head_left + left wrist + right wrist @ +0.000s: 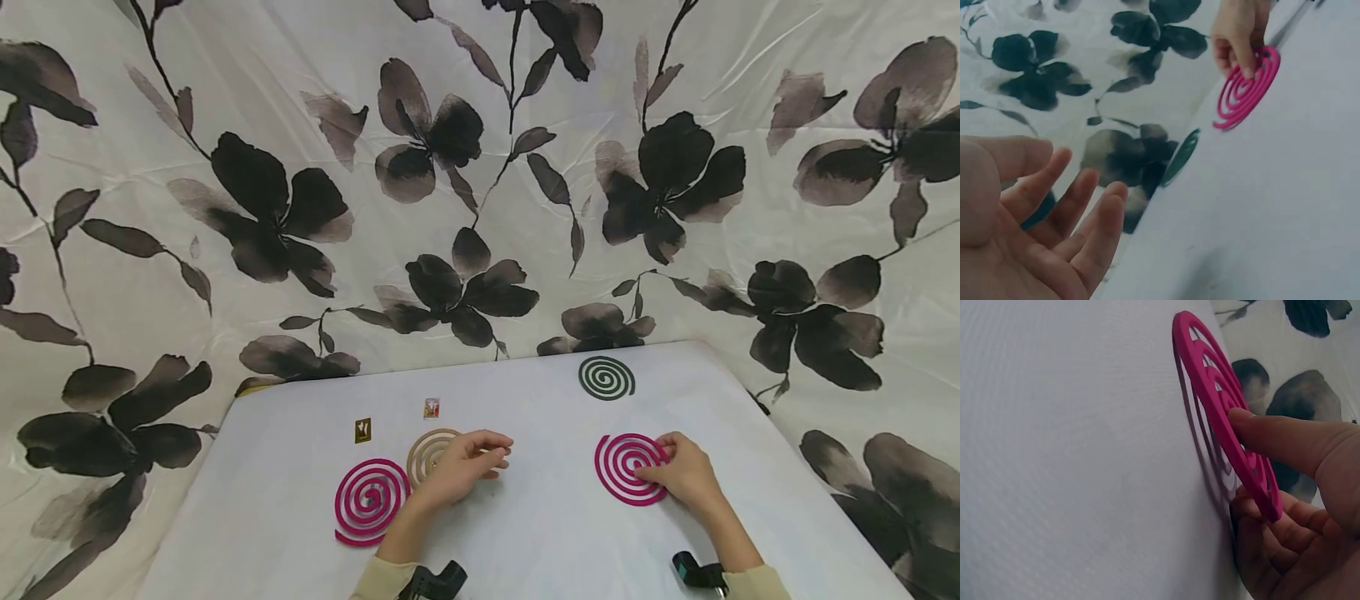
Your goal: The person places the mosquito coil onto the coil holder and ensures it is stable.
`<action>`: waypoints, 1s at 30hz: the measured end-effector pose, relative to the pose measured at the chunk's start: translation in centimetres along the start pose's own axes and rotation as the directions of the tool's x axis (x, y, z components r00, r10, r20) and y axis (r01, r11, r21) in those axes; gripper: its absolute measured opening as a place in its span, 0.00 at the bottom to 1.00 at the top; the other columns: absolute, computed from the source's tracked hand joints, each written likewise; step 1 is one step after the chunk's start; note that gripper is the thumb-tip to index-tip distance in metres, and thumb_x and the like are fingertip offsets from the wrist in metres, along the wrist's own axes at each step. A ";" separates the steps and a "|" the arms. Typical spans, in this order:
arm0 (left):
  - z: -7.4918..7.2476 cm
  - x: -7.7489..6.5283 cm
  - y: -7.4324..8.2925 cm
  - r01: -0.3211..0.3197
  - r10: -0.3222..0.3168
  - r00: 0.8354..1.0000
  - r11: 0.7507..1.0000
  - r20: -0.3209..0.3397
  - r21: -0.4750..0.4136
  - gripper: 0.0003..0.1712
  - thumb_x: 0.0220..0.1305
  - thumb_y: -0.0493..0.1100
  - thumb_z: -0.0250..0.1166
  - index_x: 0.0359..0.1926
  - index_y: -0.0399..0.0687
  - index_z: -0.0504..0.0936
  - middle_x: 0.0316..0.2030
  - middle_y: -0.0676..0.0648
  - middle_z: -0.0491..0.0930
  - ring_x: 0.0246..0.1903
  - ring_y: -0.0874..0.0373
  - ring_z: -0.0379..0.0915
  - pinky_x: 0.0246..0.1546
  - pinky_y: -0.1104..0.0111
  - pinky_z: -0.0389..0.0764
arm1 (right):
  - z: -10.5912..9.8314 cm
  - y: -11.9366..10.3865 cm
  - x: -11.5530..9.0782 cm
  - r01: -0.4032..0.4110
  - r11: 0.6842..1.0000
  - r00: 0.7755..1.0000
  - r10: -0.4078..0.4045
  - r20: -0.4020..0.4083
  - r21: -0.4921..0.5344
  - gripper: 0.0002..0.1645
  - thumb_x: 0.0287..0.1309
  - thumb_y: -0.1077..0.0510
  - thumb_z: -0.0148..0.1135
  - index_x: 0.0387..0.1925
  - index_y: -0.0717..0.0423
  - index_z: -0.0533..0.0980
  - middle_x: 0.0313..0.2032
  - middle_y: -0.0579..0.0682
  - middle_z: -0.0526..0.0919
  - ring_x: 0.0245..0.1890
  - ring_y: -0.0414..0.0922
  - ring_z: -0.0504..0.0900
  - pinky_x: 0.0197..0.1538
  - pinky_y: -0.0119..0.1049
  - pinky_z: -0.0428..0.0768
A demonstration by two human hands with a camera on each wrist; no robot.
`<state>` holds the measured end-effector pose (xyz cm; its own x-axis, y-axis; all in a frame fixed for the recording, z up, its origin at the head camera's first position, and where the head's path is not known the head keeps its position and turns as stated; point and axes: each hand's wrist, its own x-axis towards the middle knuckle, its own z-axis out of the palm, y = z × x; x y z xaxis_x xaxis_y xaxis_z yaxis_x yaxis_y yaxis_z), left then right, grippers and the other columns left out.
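My right hand (pixel 686 477) pinches a pink mosquito coil (pixel 634 464) at its right side, thumb across the rings and fingers behind. In the right wrist view the held coil (pixel 1210 400) tilts off the white tabletop, its shadow beneath. My left hand (pixel 461 467) is over a tan mosquito coil (pixel 422 450) and partly hides it. The left wrist view shows that hand (pixel 1041 231) with loosely bent, spread fingers and nothing in them. A second pink mosquito coil (pixel 371 498) lies left of the tan one, close against it.
A dark green mosquito coil (pixel 606 378) lies near the table's far edge. Behind the tan coil are a small gold rectangular piece (pixel 363 430) and a small colourful picture piece (pixel 431 408). A floral cloth (pixel 540 250) hangs behind the white table (pixel 547 533).
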<state>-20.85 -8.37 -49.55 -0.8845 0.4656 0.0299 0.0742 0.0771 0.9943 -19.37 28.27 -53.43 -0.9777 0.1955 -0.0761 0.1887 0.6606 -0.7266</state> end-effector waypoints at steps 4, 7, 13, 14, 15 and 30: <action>2.4 1.0 -1.6 0.045 -0.049 0.998 0.992 -0.032 -0.118 0.18 0.70 0.37 0.59 0.54 0.26 0.75 0.48 0.35 0.77 0.46 0.44 0.79 0.48 0.55 0.79 | -0.2 0.5 0.0 -0.006 1.000 1.000 0.006 0.006 0.021 0.36 0.41 0.56 0.79 0.49 0.69 0.71 0.35 0.57 0.76 0.36 0.51 0.73 0.34 0.37 0.76; 4.0 1.8 -2.2 0.073 -0.083 0.995 0.983 -0.055 -0.167 0.19 0.70 0.38 0.59 0.55 0.27 0.74 0.51 0.33 0.75 0.48 0.43 0.78 0.50 0.54 0.78 | -0.3 0.6 0.1 -0.008 0.999 1.000 0.007 0.011 0.038 0.37 0.42 0.56 0.79 0.50 0.69 0.71 0.36 0.57 0.76 0.37 0.51 0.73 0.35 0.36 0.75; 6.4 2.9 -2.5 0.137 -0.161 0.984 0.956 -0.076 -0.258 0.21 0.68 0.37 0.59 0.58 0.29 0.73 0.53 0.35 0.75 0.47 0.45 0.79 0.48 0.58 0.79 | -0.6 0.9 0.4 -0.051 0.989 0.998 0.044 0.047 0.139 0.36 0.45 0.57 0.77 0.52 0.70 0.72 0.36 0.56 0.79 0.35 0.48 0.76 0.33 0.30 0.78; 6.8 3.0 -2.6 0.148 -0.176 0.981 0.950 -0.080 -0.274 0.21 0.68 0.37 0.59 0.58 0.29 0.73 0.53 0.35 0.75 0.47 0.46 0.79 0.48 0.59 0.79 | -0.6 1.0 0.4 -0.061 0.986 0.997 0.053 0.051 0.157 0.35 0.46 0.58 0.77 0.53 0.70 0.72 0.35 0.55 0.80 0.34 0.47 0.77 0.32 0.30 0.78; 7.1 3.2 -2.7 0.155 -0.187 0.979 0.947 -0.087 -0.282 0.21 0.68 0.37 0.59 0.58 0.29 0.73 0.53 0.35 0.75 0.46 0.47 0.79 0.47 0.60 0.80 | -0.6 1.1 0.5 -0.068 0.982 0.997 0.059 0.055 0.178 0.34 0.47 0.59 0.76 0.53 0.71 0.72 0.35 0.55 0.80 0.34 0.46 0.77 0.32 0.30 0.79; 10.2 3.7 -3.8 0.253 -0.294 0.953 0.908 -0.078 -0.334 0.21 0.70 0.40 0.58 0.59 0.33 0.74 0.51 0.41 0.78 0.46 0.51 0.80 0.47 0.64 0.80 | -0.4 1.4 0.6 -0.188 0.909 0.980 0.147 0.135 0.371 0.29 0.58 0.60 0.68 0.57 0.70 0.70 0.37 0.54 0.81 0.31 0.43 0.80 0.32 0.35 0.82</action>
<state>-19.72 2.07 -54.28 -0.9003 0.3523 -0.2555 -0.3099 -0.1067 0.9448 -19.63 29.57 -54.26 -0.9428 0.1904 -0.2737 0.3208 0.2949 -0.9001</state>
